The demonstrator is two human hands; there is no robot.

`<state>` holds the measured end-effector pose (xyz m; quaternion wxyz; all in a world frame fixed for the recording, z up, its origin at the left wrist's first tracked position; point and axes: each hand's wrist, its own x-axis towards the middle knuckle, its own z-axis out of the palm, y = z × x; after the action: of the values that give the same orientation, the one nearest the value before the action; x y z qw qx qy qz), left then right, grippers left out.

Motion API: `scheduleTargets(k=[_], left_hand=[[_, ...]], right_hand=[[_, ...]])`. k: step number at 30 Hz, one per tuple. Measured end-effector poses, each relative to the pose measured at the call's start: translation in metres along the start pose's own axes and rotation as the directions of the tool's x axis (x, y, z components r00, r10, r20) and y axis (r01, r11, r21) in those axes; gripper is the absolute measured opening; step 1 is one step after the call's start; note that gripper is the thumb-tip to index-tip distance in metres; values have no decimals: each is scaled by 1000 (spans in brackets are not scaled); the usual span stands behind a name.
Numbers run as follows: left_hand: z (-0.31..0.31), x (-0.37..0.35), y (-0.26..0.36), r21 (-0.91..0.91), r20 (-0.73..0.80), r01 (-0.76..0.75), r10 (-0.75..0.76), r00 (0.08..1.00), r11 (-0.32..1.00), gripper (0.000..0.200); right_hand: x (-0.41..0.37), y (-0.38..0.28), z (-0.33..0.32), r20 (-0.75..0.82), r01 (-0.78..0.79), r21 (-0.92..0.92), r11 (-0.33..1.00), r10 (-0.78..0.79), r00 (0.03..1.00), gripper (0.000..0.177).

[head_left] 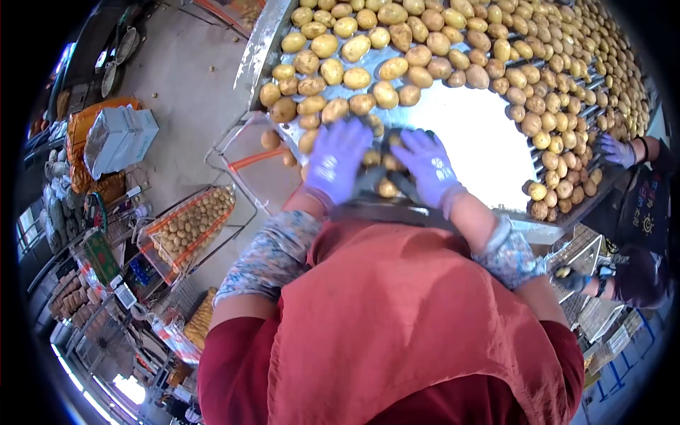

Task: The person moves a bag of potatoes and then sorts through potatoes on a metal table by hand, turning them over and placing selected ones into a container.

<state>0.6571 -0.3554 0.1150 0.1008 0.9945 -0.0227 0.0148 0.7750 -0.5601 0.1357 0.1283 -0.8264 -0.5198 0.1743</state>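
Observation:
Both of my hands wear purple gloves and reach over the near edge of a metal sorting table (482, 120) covered in potatoes (355, 48). My left hand (338, 157) lies with fingers spread beside several potatoes at the table's near left side. My right hand (428, 164) is also spread, a short way to the right, at the edge of the bare shiny metal. Between the hands, a few potatoes (387, 188) sit near a dark, blurred part at the table's edge. Neither hand is closed round a potato.
A mesh bag of potatoes (195, 225) stands at the left below the table. Farther left are a pale box (122, 140) and orange sacks (81, 134). At the right, a co-worker's gloved hand (616, 151) touches the potatoes; another dark-gloved hand (571, 279) is lower.

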Motion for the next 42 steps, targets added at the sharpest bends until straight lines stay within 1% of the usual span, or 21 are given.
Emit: scheduleTargets(k=[2,6,8,9,11,12,14,15,16,18,20,22,23,24,26,28,29,30,33,36,42], left_hand=[[0,-16,-1,-62,121,-118,125,985,991,47],[-30,-49,-53,-231,130,-156,189,973,961,49],[-32,-48,-63,-198,-4,-83,84,996,977,52],[-36,-35,-60,-197,-94,-54,36,995,979,50],[-32,8,-50,-196,-165,75,-108,980,978,51],[-27,31,-45,-216,-209,141,-186,960,966,53],[2,65,-25,-16,-16,398,-398,917,917,53],[21,63,-18,84,-8,337,-338,941,938,51],[25,59,-12,145,50,232,-241,969,962,48],[13,35,-4,-97,170,94,-77,982,991,48],[-6,5,6,-177,223,-56,96,970,983,49],[-9,-14,9,-320,302,-86,188,935,943,49],[-16,-16,8,-317,311,-87,190,931,944,50],[-13,-11,-3,-270,217,-179,241,946,946,50],[4,21,-38,-158,26,-352,361,932,922,50],[-84,136,-47,99,560,273,-281,779,957,50],[-46,143,-82,24,103,338,-339,935,941,50],[-8,140,-111,-76,-374,365,-366,852,928,51],[8,154,-107,138,-118,431,-417,901,892,50],[6,132,-52,71,42,182,-186,982,981,49],[2,63,31,-439,139,-67,142,980,896,47]], right_hand=[[-17,23,-1,-56,35,220,975,-23,998,63],[-54,59,-59,90,-46,-76,996,53,994,78],[-79,97,-6,-69,92,-58,994,-96,993,82],[-78,88,24,4,-130,470,873,146,989,76],[-31,30,37,211,-343,822,455,315,925,64],[-3,2,26,228,-362,812,458,323,919,58],[7,-8,45,12,198,128,972,-201,980,55],[22,-5,21,-130,319,82,944,-307,943,49],[49,3,-22,-96,319,470,823,-312,945,36],[83,35,-70,-419,267,153,952,-182,889,36],[115,101,-108,-412,-21,502,864,260,873,52],[147,146,-106,-552,-352,-32,935,277,786,60],[150,161,-73,-286,-456,-167,874,400,871,68],[140,142,-52,-438,-395,-314,864,237,867,68],[128,102,-28,-291,-298,-264,917,218,931,53],[88,61,-6,-258,-209,-89,974,180,949,49],[65,47,-3,-137,-134,-83,988,121,983,47],[45,34,-1,-12,-57,-65,996,57,998,46],[14,26,-31,-36,140,144,980,-136,990,53],[42,49,-47,-458,262,201,944,-146,877,55],[232,73,-63,-482,232,157,960,-131,866,34]])
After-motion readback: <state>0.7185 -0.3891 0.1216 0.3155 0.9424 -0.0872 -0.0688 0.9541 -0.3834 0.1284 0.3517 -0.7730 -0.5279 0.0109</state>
